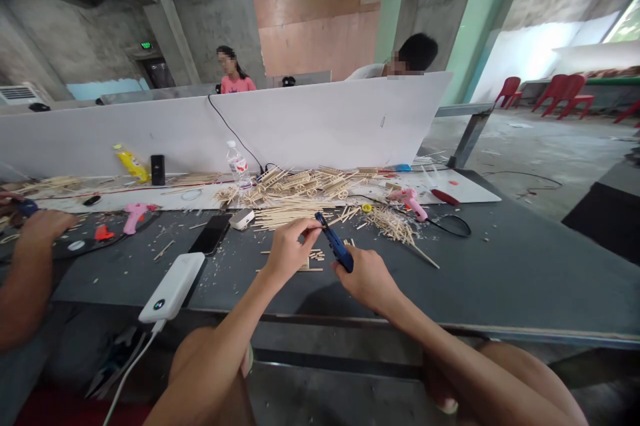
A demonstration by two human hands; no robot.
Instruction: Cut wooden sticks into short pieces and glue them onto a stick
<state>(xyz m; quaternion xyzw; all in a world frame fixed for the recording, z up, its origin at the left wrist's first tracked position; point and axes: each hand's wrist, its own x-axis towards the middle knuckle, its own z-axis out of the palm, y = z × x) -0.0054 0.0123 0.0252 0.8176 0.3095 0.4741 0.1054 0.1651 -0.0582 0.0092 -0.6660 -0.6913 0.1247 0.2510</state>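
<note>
My right hand is closed around the handles of dark blue pliers, whose narrow head points up and to the left. My left hand pinches with thumb and fingertips right beside that head; whatever is between the fingertips is too small to make out. Beneath my hands, short cut pieces of wooden stick lie on the dark table. Just beyond them is a stack of long wooden sticks. A heap of thin stick offcuts sits to the right of the pliers.
Assembled wooden stick pieces lie behind, near a water bottle and a white partition. Pink glue guns lie at both sides. A phone and white power bank are left. A co-worker's hand works at far left.
</note>
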